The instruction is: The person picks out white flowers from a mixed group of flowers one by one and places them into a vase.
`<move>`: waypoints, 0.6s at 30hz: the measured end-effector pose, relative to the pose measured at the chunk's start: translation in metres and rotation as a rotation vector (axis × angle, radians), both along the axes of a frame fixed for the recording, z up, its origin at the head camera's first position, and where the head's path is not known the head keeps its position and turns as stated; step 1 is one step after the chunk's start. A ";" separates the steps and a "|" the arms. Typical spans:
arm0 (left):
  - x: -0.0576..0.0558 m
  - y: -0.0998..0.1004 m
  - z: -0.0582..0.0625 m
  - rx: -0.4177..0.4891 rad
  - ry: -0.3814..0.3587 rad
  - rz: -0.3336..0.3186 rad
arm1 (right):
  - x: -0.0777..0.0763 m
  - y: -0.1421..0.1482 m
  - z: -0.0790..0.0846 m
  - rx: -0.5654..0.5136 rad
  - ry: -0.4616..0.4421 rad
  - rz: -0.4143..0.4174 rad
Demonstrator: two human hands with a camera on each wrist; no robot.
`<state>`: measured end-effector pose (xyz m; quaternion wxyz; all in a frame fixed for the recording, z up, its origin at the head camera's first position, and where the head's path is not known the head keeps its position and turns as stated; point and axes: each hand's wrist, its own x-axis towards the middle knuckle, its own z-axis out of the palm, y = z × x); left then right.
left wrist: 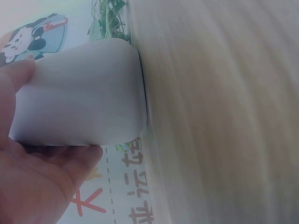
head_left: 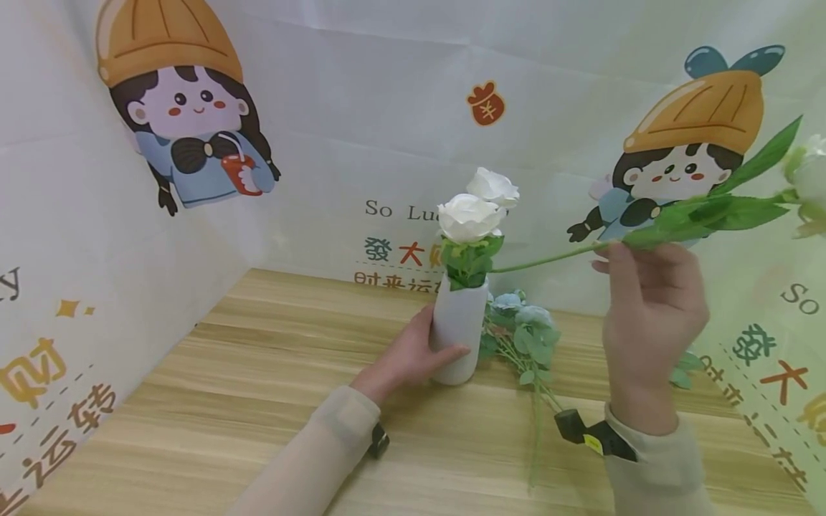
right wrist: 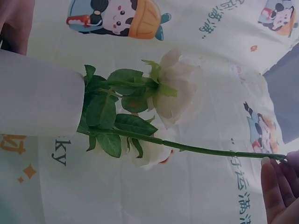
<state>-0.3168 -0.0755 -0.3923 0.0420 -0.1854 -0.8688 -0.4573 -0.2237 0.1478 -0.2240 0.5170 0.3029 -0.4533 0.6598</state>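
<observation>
A white vase (head_left: 459, 333) stands upright on the wooden table, with two white roses (head_left: 471, 217) and their green leaves above its rim. My left hand (head_left: 413, 351) grips the vase low on its side; the left wrist view shows thumb and fingers around the white wall (left wrist: 84, 93). In my right hand (head_left: 654, 315), thumb and fingers pinch the green stem (head_left: 555, 257) of another white flower (head_left: 809, 175), which leans far to the right. In the right wrist view, this stem (right wrist: 201, 150) reaches the vase mouth (right wrist: 80, 102) beside the leaves.
Pale blue flowers (head_left: 532, 326) with thin green stems lie on the table behind and right of the vase. More green leaves (head_left: 685, 369) show past my right wrist. A printed cloth backdrop (head_left: 361, 107) rises around the wooden table (head_left: 213, 387).
</observation>
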 end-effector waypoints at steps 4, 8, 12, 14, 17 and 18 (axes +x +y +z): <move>0.000 -0.001 -0.001 0.001 0.004 -0.002 | -0.002 -0.001 -0.003 0.028 -0.001 0.006; -0.001 -0.001 -0.002 -0.004 0.001 -0.004 | -0.004 -0.003 -0.005 0.060 -0.016 0.023; -0.001 -0.001 -0.002 -0.011 0.001 -0.004 | -0.005 -0.006 -0.008 0.106 -0.053 0.018; -0.001 -0.001 -0.002 -0.013 0.002 -0.006 | -0.005 -0.007 -0.009 0.125 -0.061 0.012; 0.000 -0.001 -0.002 -0.009 0.006 -0.010 | -0.008 -0.008 -0.009 0.167 -0.060 -0.011; 0.000 -0.001 -0.002 -0.006 0.006 -0.010 | -0.009 -0.009 -0.009 0.180 -0.059 -0.016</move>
